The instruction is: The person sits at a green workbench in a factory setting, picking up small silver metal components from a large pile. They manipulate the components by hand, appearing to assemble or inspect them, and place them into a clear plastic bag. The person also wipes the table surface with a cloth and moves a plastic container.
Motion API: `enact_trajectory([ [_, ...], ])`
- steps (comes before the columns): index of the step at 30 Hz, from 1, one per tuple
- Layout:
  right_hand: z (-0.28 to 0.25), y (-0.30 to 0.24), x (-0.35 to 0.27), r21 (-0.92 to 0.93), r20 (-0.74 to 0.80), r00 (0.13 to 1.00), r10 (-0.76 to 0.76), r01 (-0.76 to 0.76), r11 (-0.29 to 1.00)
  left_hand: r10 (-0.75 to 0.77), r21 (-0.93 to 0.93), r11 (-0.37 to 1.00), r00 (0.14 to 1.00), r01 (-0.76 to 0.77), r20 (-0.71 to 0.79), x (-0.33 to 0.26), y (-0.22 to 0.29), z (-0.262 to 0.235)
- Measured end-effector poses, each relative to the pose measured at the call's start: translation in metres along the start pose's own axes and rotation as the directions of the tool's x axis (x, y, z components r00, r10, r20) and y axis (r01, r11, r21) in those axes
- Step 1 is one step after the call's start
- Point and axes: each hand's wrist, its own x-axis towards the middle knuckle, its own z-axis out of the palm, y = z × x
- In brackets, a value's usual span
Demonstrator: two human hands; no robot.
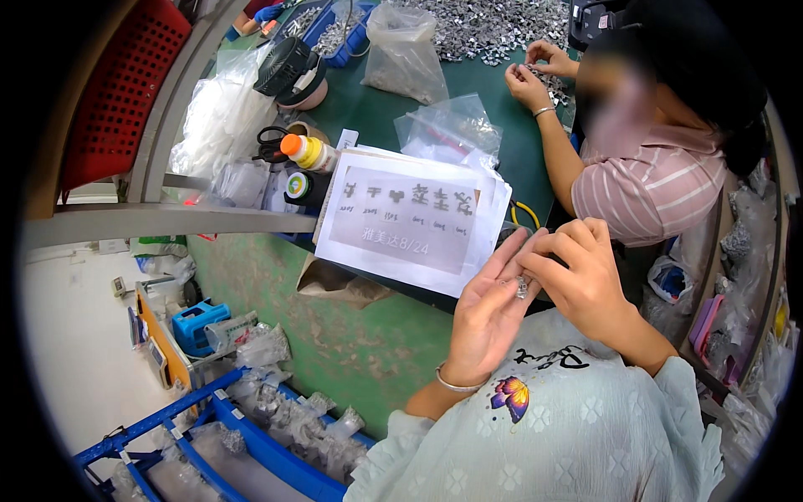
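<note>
My left hand (487,316) is turned palm up, its wrist in a bracelet. A small shiny metal piece (522,288) is held between its thumb and fingers. My right hand (583,266) bends over it from the right, fingers curled and pinched against the left fingers. Whatever sits in that pinch is hidden. Both hands are above my lap, just off the table's near edge. Printed paper sheets (401,255) lie on the table beyond them. Yellow tool handles (527,212) stick out beside the sheets.
Across the green table (335,100), a co-worker in a striped shirt (644,167) handles small parts by a large metal heap (493,25). A plastic bag (406,54), a fan (290,71) and bottles (309,152) stand left. A blue rack (259,439) of bagged parts is lower left.
</note>
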Motion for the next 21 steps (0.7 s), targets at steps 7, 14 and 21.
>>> enact_trajectory([
  [7, 0.003, 0.005, -0.002, 0.278, -0.116, 0.978, 0.175, -0.137, 0.951, 0.012, -0.069, 0.998, 1.0, -0.013, -0.016, 0.003, -0.003, 0.0],
  [14, 0.008, 0.006, -0.008, 0.345, -0.233, 0.957, 0.175, -0.087, 0.935, 0.046, 0.029, 0.999, 0.994, -0.043, -0.1, 0.002, -0.01, 0.002],
  [21, 0.004, 0.009, -0.009, 0.367, -0.208, 0.966, 0.152, -0.067, 0.928, 0.088, 0.177, 0.982, 0.986, -0.063, -0.14, 0.005, -0.013, -0.003],
])
